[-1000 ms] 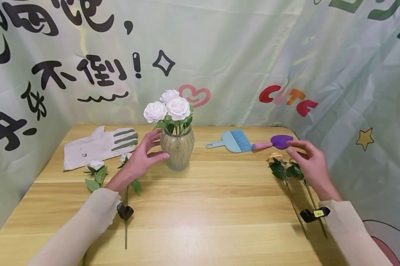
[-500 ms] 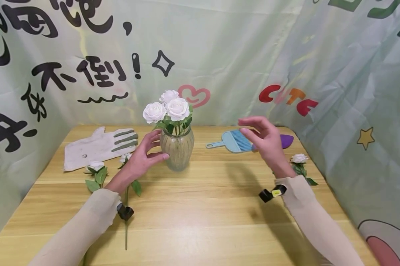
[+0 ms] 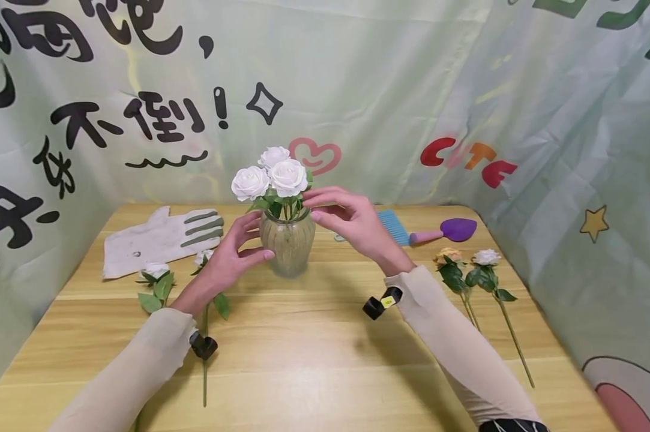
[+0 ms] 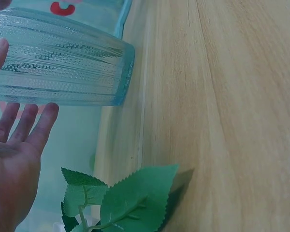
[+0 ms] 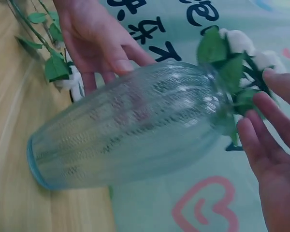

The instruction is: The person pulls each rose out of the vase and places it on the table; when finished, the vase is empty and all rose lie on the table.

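Across the back of the frame: pale green printed cloth backdrop [image 3: 368,90], black lettering upper left. Below, light wood-grain table [image 3: 297,372]. Lower right: long-stemmed peach artificial rose [image 3: 450,257] and white artificial rose [image 3: 487,258], lying side by side, stems pointing nearer, probably for easy reach. Left: two loose white roses [image 3: 155,269], partly hidden by the beige left sleeve [image 3: 135,366]. Behind them, white fabric glove with grey-green finger stripes [image 3: 157,243], lying flat. Just left of centre: ribbed clear-glass vase [image 3: 292,249], upright, three white roses [image 3: 288,177] in it. Left hand [image 3: 230,255] spread against its left side, thumb in front, likely steadying it. Right hand [image 3: 352,219] loosely spread by the rim's right side, fingertips at the leaves, nothing visibly pinched; can't tell if touching. Right of centre: light-blue plastic brush [image 3: 393,227], partly behind that hand. Further right: purple trowel [image 3: 458,230], pink handle, set back, presumably out of the way.
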The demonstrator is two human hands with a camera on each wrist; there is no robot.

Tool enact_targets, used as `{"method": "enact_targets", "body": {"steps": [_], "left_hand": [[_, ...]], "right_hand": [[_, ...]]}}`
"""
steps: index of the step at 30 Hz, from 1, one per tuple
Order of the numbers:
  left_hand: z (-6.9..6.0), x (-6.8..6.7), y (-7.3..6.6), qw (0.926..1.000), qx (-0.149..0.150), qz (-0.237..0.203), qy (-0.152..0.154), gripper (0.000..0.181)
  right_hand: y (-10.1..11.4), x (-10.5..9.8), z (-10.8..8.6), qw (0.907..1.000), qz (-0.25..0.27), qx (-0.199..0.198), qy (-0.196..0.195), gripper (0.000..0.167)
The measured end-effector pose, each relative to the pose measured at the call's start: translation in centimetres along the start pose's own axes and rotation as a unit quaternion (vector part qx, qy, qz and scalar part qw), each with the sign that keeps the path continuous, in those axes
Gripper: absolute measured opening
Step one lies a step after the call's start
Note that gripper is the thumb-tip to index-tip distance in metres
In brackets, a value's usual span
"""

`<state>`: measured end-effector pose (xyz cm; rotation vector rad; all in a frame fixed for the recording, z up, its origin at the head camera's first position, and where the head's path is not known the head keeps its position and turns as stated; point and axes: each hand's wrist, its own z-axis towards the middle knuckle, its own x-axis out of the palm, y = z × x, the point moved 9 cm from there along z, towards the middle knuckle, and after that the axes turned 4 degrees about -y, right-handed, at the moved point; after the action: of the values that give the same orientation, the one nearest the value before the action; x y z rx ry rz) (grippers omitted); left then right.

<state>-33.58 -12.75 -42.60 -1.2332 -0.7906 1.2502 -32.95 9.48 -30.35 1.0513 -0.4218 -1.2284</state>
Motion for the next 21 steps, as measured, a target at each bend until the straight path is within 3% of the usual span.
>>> {"method": "enact_targets", "body": {"steps": [6, 12, 16, 21], "left_hand": [[-0.2, 0.1, -0.1, 1.0000, 0.001, 0.000, 0.004, 0.085], [-0.2, 0.0, -0.2, 1.0000, 0.004, -0.008, 0.004, 0.084], [-0.1, 0.0, -0.2, 0.9999, 0.001, -0.011, 0.001, 0.084], [-0.1, 0.1, -0.1, 0.9999, 0.000, -0.013, -0.001, 0.085]], "right_hand": [[-0.8, 1.5, 1.4, 0.9967, -0.079, -0.008, -0.015, 0.020], [-1.0, 2.5, 2.3, 0.9928, -0.117, -0.008, -0.027, 0.023], [-1.2, 2.7, 2.7, 0.9915, -0.120, -0.004, -0.052, 0.023], [-1.0, 2.1, 2.9, 0.9905, -0.085, -0.013, -0.107, 0.016]]}}
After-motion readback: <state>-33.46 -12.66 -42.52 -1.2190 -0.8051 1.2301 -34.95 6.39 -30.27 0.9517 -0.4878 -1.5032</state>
